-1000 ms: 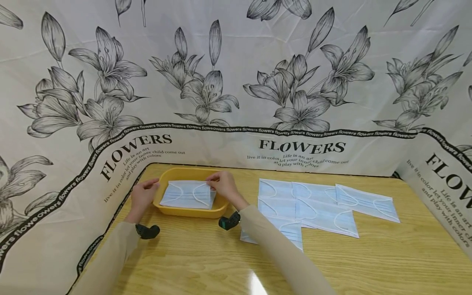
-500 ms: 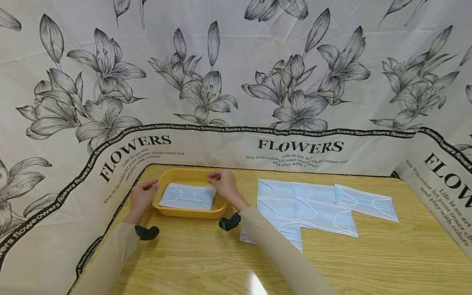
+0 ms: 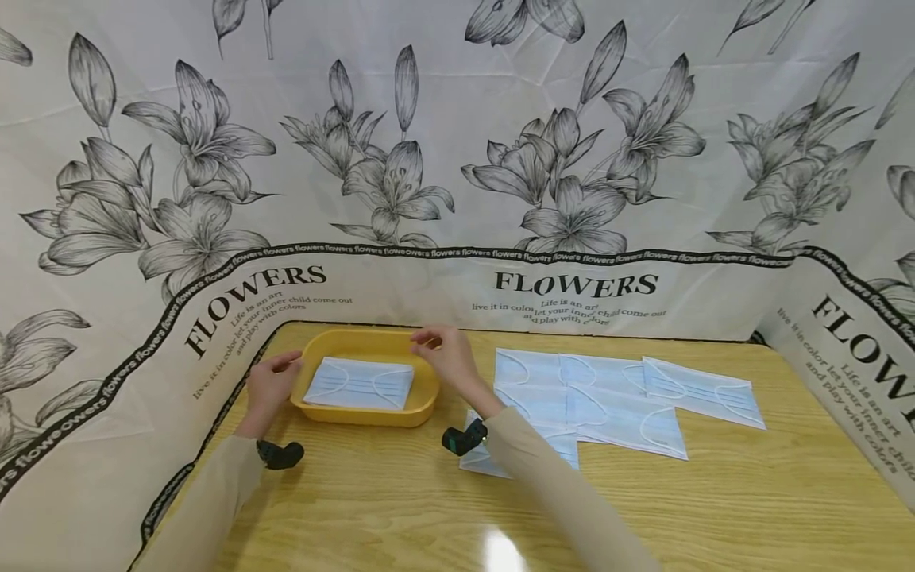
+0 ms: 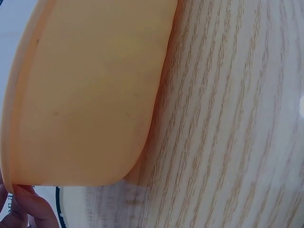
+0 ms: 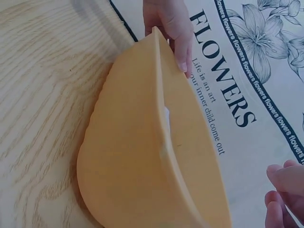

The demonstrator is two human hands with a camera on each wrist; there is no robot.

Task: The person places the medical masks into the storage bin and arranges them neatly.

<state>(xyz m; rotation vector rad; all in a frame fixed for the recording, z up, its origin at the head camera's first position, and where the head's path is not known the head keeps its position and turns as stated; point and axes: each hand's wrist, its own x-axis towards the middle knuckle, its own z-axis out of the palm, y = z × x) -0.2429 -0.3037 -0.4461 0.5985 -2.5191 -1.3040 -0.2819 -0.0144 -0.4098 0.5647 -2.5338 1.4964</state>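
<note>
A yellow plastic basin (image 3: pixel 364 416) stands on the wooden table, with a light blue face mask (image 3: pixel 360 384) with white ear loops lying flat inside it. At the basin's left end my left hand (image 3: pixel 268 389) grips the rim; in the right wrist view that hand (image 5: pixel 172 26) has its fingers over the edge. My right hand (image 3: pixel 452 359) hovers by the basin's right end, its fingers loosely bent around nothing. The right wrist view shows its fingertips (image 5: pixel 278 178) apart from the rim.
Several blue face masks (image 3: pixel 629 421) lie flat on the table (image 3: pixel 372 508) to the right, some overlapping, partly under the right forearm. A white flower-printed cloth (image 3: pixel 400 294) encloses the table's back and sides.
My right hand has let go of the mask's upper right corner and moved slightly right. The mask has settled lower in the basin. My left hand stays at the rim.
</note>
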